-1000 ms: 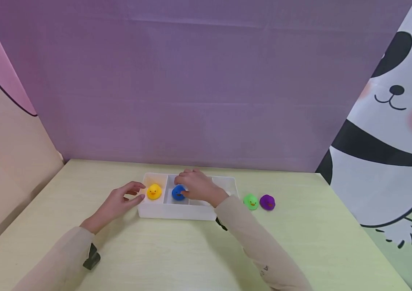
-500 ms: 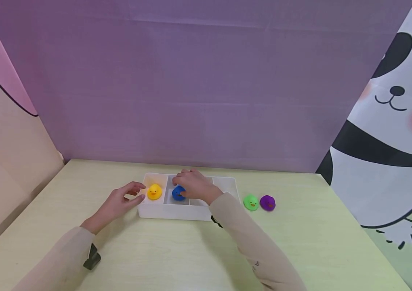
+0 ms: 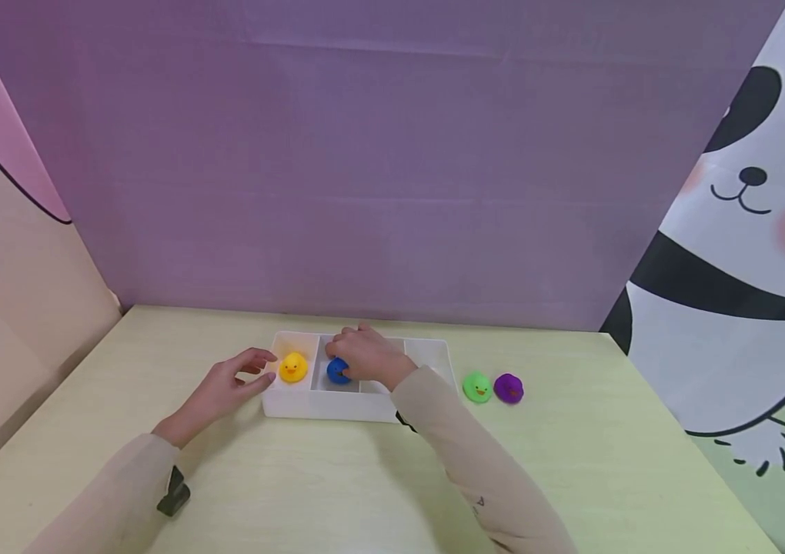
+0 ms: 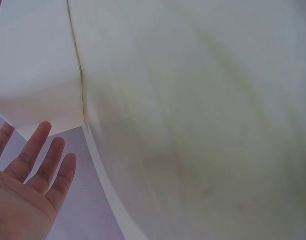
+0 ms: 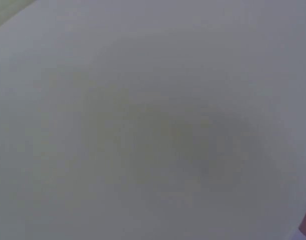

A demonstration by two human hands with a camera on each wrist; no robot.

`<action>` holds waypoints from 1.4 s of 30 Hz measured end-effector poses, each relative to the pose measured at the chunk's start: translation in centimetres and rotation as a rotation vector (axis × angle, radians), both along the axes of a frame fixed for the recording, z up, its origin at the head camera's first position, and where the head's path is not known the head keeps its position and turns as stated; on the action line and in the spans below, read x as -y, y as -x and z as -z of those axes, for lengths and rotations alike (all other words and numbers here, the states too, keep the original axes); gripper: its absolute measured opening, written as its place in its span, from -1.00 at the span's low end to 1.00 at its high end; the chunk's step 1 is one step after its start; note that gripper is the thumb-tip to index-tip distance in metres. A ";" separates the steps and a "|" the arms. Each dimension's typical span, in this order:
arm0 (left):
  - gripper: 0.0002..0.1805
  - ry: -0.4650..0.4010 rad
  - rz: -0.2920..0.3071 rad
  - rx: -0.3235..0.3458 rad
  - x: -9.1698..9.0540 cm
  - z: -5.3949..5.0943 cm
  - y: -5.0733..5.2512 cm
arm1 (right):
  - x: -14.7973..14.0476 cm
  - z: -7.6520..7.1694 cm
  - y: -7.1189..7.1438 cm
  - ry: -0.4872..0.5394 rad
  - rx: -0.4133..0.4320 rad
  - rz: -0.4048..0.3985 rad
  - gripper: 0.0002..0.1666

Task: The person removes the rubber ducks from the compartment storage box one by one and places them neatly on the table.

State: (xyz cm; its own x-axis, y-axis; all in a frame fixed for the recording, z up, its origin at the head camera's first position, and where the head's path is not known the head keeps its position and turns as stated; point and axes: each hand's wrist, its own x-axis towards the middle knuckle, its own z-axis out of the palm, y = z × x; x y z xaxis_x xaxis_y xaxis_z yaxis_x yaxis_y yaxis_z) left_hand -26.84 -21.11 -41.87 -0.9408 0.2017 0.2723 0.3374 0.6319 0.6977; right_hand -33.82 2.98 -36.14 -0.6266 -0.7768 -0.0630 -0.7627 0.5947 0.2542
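A white box (image 3: 330, 407) with three compartments lies on the table. In its middle compartment sits a blue toy duck (image 3: 337, 372), and my right hand (image 3: 370, 358) pinches it with thumb and fingers; the hand covers part of the duck. The left compartment holds a yellow toy duck (image 3: 292, 368). At the box's left end is my left hand (image 3: 226, 385), fingers spread and loosely bent, tips beside the wall. The left wrist view shows those fingers (image 4: 52, 162) fairly straight by the box's corner. Blurred white fills most of the right wrist view.
Right of the box, a green toy duck (image 3: 478, 388) and a purple toy duck (image 3: 509, 388) stand side by side on the pale wooden table (image 3: 309, 492). A purple backdrop (image 3: 379, 169) rises behind the table's far edge.
My right hand and forearm have shifted slightly to the left, still at the blue toy duck. The left hand and the other ducks have stayed in place.
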 end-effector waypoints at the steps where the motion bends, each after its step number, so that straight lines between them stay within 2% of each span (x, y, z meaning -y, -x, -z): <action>1: -0.61 -0.001 -0.001 0.000 0.0 0.0 0.0 | 0.0 0.0 0.0 -0.001 0.001 0.000 -0.77; 21: -0.61 -0.005 0.009 0.003 -0.3 -0.3 0.1 | -0.2 -0.1 0.1 -0.016 0.013 -0.019 -0.77; 32: -0.61 0.011 0.007 0.000 -0.2 -0.2 0.1 | -0.3 -0.6 0.0 -0.039 -0.011 -0.025 -0.73; 42: -0.62 0.009 0.009 -0.003 -0.2 -0.2 0.1 | -0.6 -1.5 -0.3 -0.002 -0.006 -0.030 -0.67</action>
State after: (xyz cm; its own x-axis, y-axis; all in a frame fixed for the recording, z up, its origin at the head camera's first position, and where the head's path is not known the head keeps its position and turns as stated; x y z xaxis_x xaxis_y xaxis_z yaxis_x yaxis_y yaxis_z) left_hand -26.96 -20.90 -41.63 -0.9382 0.2128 0.2729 0.3451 0.6348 0.6913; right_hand -33.55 3.58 -34.67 -0.6034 -0.7951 -0.0609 -0.7787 0.5710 0.2600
